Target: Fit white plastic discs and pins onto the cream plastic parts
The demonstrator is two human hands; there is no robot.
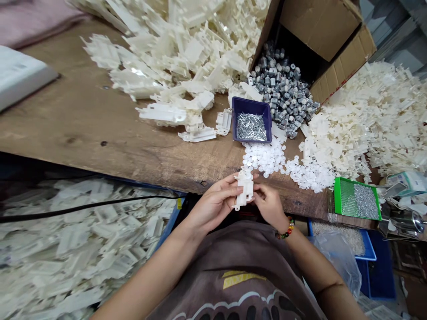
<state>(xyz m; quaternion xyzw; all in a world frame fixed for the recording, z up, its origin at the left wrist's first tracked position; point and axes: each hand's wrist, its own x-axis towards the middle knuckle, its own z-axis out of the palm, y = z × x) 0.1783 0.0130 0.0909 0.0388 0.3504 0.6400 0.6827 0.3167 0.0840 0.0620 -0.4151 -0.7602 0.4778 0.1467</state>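
My left hand (216, 202) grips a cream plastic housing (245, 189) between thumb and fingers, held upright just off the table's front edge. My right hand (268, 204) is at the housing's right side, fingertips pinched together against it; whether a small part sits in them I cannot make out. Right beyond the hands lie loose white plastic discs (265, 155). Behind those discs stands a dark purple tray (236, 120) of small metal pins.
Cream plastic parts (187, 53) are heaped at the back. Grey metal cylinders (280, 84) spill from a cardboard box (343, 58). More cream pieces (347, 133) and a green tray (338, 198) of tiny metal parts lie right. Below left, a bin holds finished-looking housings (83, 240).
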